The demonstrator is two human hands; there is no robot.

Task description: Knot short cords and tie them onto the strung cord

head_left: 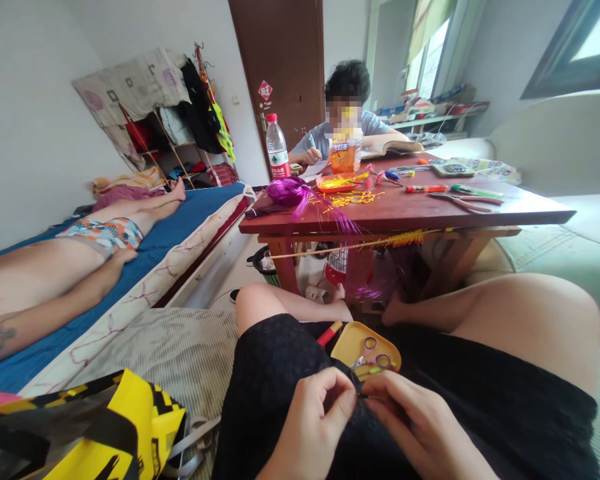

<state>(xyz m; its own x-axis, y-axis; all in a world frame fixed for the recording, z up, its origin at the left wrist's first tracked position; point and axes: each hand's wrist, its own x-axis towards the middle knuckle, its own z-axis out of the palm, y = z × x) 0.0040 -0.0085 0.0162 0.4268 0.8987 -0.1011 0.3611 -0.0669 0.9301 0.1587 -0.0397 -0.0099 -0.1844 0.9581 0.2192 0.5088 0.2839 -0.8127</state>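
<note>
Above my lap, my left hand (pixel 319 407) pinches with thumb and forefinger, its tips almost touching those of my right hand (pixel 413 413). My right thumb and fingers are also closed in a pinch. Between them runs a thin dark strand (pixel 362 395), too small to identify further. Just beyond the fingertips a yellow tray (pixel 347 339) rests on the black cloth (pixel 275 380) over my lap. Small scissors (pixel 375 352) lie in it with a few tiny coloured bits. Beside the tray is a red stick with a tan end (pixel 329 333).
Ahead stands a red-brown table (pixel 405 207) with purple strands (pixel 293 192), yellow bits, pliers (pixel 463 201), a bottle (pixel 277 150) and an orange jar (pixel 346 153). A person (pixel 316 141) writes behind it. Another person (pixel 55 267) lies on the bed at left. A yellow-black bag (pixel 130 427) is near my left.
</note>
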